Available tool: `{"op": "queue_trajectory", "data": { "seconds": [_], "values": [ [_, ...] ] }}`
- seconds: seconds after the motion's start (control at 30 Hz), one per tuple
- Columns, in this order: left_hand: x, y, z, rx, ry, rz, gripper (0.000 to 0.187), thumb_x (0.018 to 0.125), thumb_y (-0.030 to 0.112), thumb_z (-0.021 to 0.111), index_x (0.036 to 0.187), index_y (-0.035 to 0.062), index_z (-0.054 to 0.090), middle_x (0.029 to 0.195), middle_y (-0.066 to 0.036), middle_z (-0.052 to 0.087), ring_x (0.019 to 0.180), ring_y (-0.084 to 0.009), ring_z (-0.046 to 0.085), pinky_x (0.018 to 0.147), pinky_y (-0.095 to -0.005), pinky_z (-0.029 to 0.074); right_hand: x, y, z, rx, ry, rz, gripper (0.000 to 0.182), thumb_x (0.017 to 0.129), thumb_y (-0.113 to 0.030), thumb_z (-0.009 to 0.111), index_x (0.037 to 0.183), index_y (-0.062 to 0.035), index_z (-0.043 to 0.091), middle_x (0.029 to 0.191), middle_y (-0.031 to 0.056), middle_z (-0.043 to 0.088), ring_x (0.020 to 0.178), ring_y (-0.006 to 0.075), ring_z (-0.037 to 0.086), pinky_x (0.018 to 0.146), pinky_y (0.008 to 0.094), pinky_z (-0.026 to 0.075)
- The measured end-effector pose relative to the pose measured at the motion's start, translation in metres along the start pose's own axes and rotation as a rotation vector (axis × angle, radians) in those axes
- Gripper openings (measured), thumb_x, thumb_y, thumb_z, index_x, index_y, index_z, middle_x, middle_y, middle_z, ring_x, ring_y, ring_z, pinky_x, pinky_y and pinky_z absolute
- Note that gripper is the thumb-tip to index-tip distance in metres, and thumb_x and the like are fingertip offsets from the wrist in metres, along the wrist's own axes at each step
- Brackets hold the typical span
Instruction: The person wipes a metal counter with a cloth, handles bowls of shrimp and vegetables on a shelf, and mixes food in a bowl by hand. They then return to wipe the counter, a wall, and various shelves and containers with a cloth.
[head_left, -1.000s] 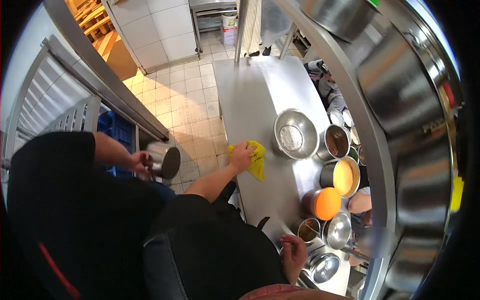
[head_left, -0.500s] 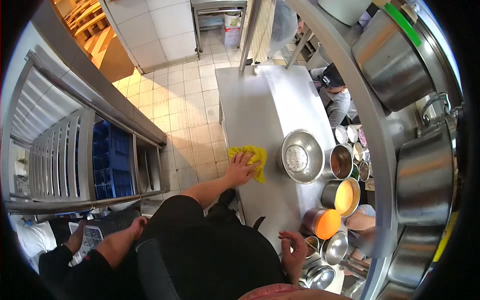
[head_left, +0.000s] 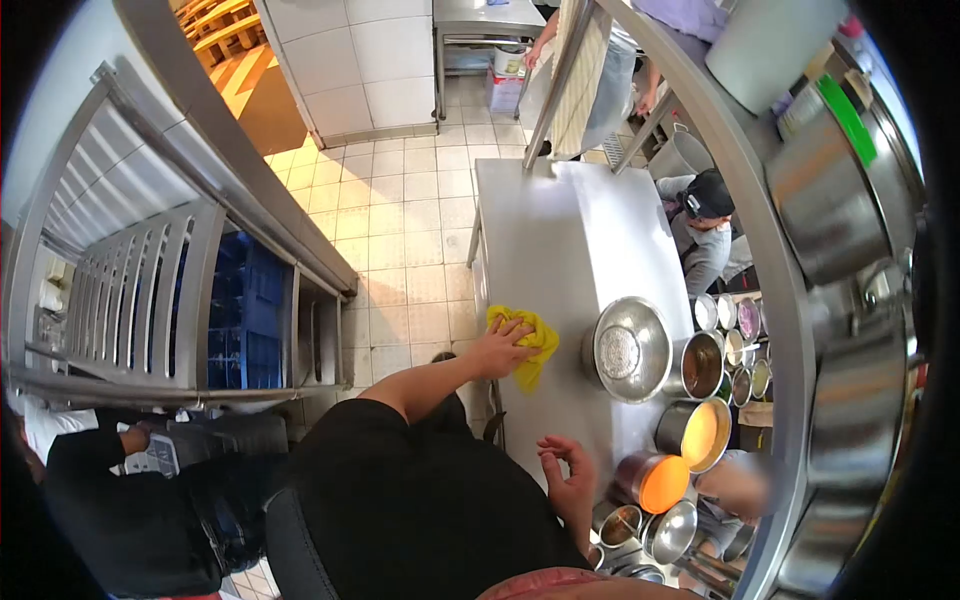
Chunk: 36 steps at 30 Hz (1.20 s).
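My left hand [head_left: 502,350] presses down on a bunched yellow cloth [head_left: 536,345] at the near-left edge of the steel table [head_left: 545,260]. Its fingers lie over the cloth and grip it. My right hand [head_left: 570,482] hovers over the table's lower part, fingers loosely bent and apart, holding nothing. Right of the cloth stands a wide steel bowl [head_left: 630,350]. An orange-lidded container [head_left: 662,482] is the thing closest to my right hand.
Along the table's right side stand a pot of brown contents [head_left: 702,365], a pot of yellow contents [head_left: 705,435] and a steel bowl [head_left: 672,530]. A shelf with large pots [head_left: 830,190] overhangs the right. Co-workers are beyond the table and behind me; a rack [head_left: 150,300] stands left.
The view has shifted, so the table and its things sit farther right and lower. My left hand stays on the cloth; my right hand remains empty. The person behind me has moved their arm.
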<state>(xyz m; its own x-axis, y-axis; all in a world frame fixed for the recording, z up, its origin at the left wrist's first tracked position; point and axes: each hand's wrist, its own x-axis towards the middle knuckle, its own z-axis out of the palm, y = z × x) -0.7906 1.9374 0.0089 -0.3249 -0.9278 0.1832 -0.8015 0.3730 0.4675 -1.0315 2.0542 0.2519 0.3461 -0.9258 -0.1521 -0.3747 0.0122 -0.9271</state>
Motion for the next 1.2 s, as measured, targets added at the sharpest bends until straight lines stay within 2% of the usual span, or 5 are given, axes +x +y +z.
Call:
{"op": "queue_trajectory", "data": {
  "seconds": [0.23, 0.43, 0.8, 1.0, 1.2],
  "values": [
    [0.071, -0.127, -0.033, -0.146, 0.352, -0.015, 0.037, 0.087, 0.016, 0.064, 0.122, 0.0242, 0.067, 0.146, -0.015, 0.043, 0.14, -0.0485, 0.03, 0.114, -0.0628, 0.026, 0.109, 0.005, 0.057, 0.1, 0.096, 0.129, 0.023, 0.092, -0.009, 0.065, 0.113, -0.0008, 0.064, 0.102, 0.0107, 0.072, 0.089, 0.0161, 0.067, 0.084, 0.0315, 0.051],
    [0.136, -0.219, -0.065, -0.322, 0.216, -0.143, 0.039, 0.084, 0.008, 0.065, 0.121, 0.021, 0.066, 0.152, -0.017, 0.037, 0.144, -0.053, 0.019, 0.116, -0.0609, 0.024, 0.252, -0.046, 0.122, 0.023, -0.056, 0.068, 0.025, 0.095, -0.008, 0.061, 0.118, -0.0009, 0.061, 0.106, 0.0103, 0.07, 0.091, 0.0159, 0.066, 0.086, 0.0311, 0.052],
    [0.225, -0.333, -0.103, -0.412, 0.328, -0.277, 0.043, 0.082, 0.001, 0.062, 0.12, 0.0204, 0.068, 0.154, -0.015, 0.034, 0.147, -0.0498, 0.013, 0.117, -0.0595, 0.022, 0.411, -0.069, 0.174, 0.046, -0.114, 0.107, 0.026, 0.09, -0.008, 0.066, 0.115, -0.0019, 0.064, 0.101, 0.0102, 0.072, 0.083, 0.016, 0.068, 0.08, 0.0315, 0.053],
    [0.26, -0.384, -0.124, -0.368, 0.284, -0.295, 0.043, 0.081, 0.001, 0.061, 0.121, 0.0173, 0.067, 0.145, -0.023, 0.042, 0.137, -0.0494, 0.034, 0.114, -0.0536, 0.031, 0.496, -0.043, 0.185, 0.061, -0.143, 0.145, 0.026, 0.092, -0.009, 0.064, 0.116, -0.001, 0.063, 0.102, 0.0095, 0.072, 0.085, 0.0146, 0.067, 0.081, 0.0305, 0.052],
    [0.277, -0.429, -0.151, -0.615, -0.101, -0.315, 0.043, 0.084, 0.005, 0.057, 0.122, 0.0215, 0.066, 0.129, -0.022, 0.052, 0.104, -0.0439, 0.057, 0.094, -0.0485, 0.049, 0.606, -0.066, 0.182, 0.027, -0.257, 0.096, 0.026, 0.094, -0.009, 0.062, 0.118, -0.0003, 0.062, 0.104, 0.0091, 0.071, 0.084, 0.0125, 0.063, 0.079, 0.0284, 0.051]
  ]
}}
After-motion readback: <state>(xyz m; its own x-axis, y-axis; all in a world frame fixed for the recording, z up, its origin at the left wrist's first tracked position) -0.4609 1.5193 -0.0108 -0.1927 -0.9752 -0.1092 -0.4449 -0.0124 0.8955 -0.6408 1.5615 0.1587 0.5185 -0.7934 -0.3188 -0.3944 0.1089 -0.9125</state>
